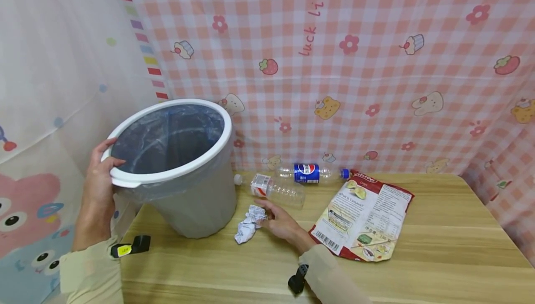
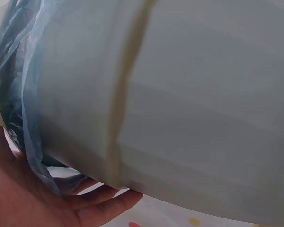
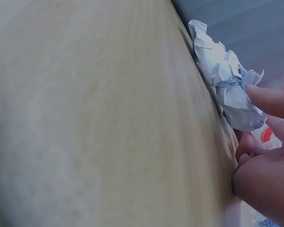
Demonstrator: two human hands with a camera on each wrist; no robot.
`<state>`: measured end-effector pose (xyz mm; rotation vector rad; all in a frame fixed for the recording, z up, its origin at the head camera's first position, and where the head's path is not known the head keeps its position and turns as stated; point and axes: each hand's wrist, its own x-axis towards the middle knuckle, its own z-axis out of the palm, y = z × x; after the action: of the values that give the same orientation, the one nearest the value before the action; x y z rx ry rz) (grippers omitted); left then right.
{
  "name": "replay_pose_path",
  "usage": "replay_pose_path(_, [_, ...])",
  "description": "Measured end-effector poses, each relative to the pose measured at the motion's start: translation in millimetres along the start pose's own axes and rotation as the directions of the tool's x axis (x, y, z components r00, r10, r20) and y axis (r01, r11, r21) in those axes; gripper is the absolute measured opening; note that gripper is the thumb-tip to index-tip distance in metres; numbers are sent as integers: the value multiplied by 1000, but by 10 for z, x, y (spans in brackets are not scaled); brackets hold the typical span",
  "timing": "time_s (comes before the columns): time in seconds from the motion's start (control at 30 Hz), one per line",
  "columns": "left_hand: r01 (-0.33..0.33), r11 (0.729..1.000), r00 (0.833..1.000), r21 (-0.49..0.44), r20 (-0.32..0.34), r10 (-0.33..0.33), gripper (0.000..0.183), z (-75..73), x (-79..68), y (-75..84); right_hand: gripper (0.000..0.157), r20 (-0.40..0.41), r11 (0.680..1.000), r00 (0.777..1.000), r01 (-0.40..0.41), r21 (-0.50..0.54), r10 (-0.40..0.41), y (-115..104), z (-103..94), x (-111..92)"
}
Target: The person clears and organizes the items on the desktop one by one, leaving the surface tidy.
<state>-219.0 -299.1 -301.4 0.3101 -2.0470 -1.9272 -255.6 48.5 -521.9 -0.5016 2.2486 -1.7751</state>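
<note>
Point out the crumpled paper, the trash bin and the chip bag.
Crumpled paper (image 3: 223,72): right wrist view, its creased middle.
Trash bin (image 1: 205,202): head view, its grey outer wall.
Chip bag (image 1: 362,218): head view, its printed panel.

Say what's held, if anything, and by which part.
Left hand grips the bin by its rim; right hand touches one end of the paper, pinch unclear.

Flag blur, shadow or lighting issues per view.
Head: evenly lit, large print on the red-and-white rectangular chip bag legible; left wrist: dim, the round grey plastic bin soft, low-contrast; right wrist: light wood-grain tabletop blurred, darkening at left edge, crumpled white paper sharper.
</note>
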Motion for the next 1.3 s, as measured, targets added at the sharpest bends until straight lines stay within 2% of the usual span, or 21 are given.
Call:
replay_pose_path(0.83, [1,1000,1000,19,-7,-1,56,-3,10,-5,54,-88,999,996,-14,49,18,21,8,-27])
replay_pose_path(1.3, [0,1000,1000,13,4,0,55,-12,6,-10,51,-173,982,979,-79,171,109,-20,-36,-46])
